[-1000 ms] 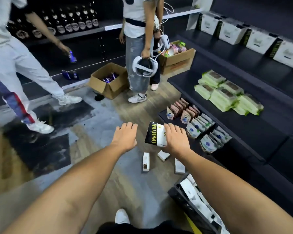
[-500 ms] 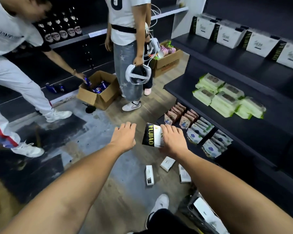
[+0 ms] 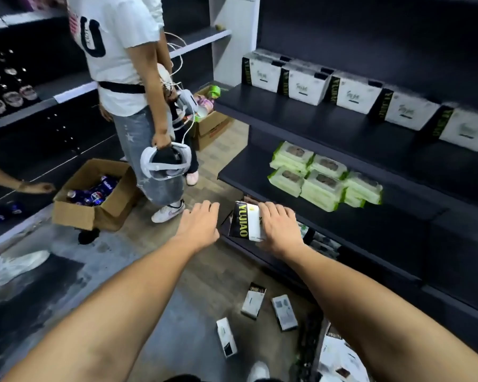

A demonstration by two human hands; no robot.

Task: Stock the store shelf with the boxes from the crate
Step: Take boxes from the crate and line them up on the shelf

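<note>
Black-and-white rectangular cardboard box (image 3: pixel 246 224) | we are judging it light, stiff | right hand (image 3: pixel 280 230) gripping across its white face | left hand (image 3: pixel 200 224) spread, empty

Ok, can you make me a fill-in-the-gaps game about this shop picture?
The right hand holds a box with ____ written on its black side.
The left hand holds ____.
____ small boxes lie loose on the floor.
The packs on the middle shelf are ____.
Missing words: YUJIAO; nothing; three; green.
</note>
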